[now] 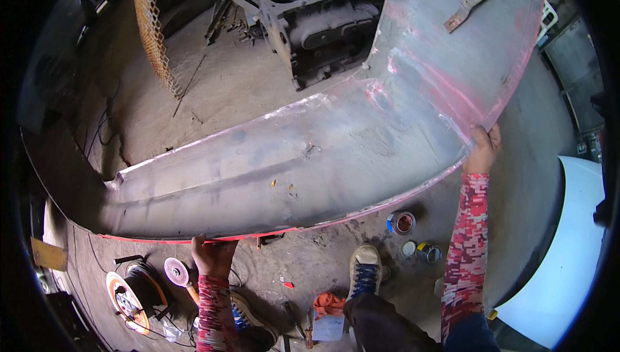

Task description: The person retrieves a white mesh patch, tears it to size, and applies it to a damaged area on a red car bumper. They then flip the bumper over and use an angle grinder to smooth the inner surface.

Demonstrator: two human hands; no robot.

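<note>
Head view: big curved sheet-metal panel (290,165), grey w/ red-painted edge, spans centre from 9 to 1 o'clock, held above the concrete floor (219,87). Left hand (213,255) at 7 o'clock, fingers closed on panel's lower edge. Right hand (483,148) at 3 o'clock, fingers gripping panel's right edge. Under panel at 5 o'clock: paint cans (402,223). Angle grinder (177,273) & cable reel (132,294) at 7–8 o'clock. Engine block (316,22) at 12.

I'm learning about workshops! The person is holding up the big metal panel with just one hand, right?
Not quite. In the head view both hands hold the big metal panel: the left hand grips its lower edge and the right hand its right edge.
</note>
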